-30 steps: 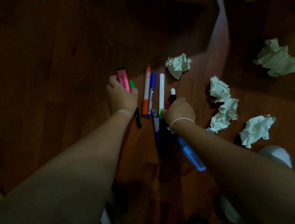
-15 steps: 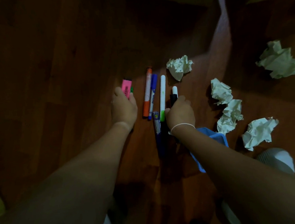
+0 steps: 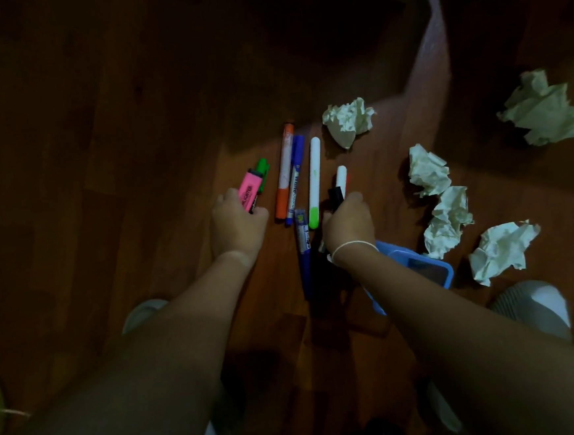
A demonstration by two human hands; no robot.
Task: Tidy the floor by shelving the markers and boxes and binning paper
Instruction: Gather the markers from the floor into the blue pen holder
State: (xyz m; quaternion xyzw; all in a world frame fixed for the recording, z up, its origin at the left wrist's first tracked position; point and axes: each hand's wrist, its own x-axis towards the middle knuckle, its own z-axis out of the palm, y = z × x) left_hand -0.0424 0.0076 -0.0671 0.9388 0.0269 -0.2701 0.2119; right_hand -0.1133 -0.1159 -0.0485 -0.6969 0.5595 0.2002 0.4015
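Pink highlighter (image 3: pixel 250 192) newly lifted in curled left-hand fingers (image 3: pixel 229 201); right-hand fingers (image 3: pixel 354 200) around 2 markers (image 3: pixel 340 187).

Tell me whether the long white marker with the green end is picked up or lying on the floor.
Lying on the floor. The white marker rests flat between both hands, touched by neither.

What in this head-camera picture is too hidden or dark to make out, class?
- Flat blue plastic object: right forearm covers most of it.
- Black-and-white markers in the right hand: lower ends hidden by fingers.
- Dark blue pen: lower end lost in shadow.
- Shelf and bin: outside the frame.
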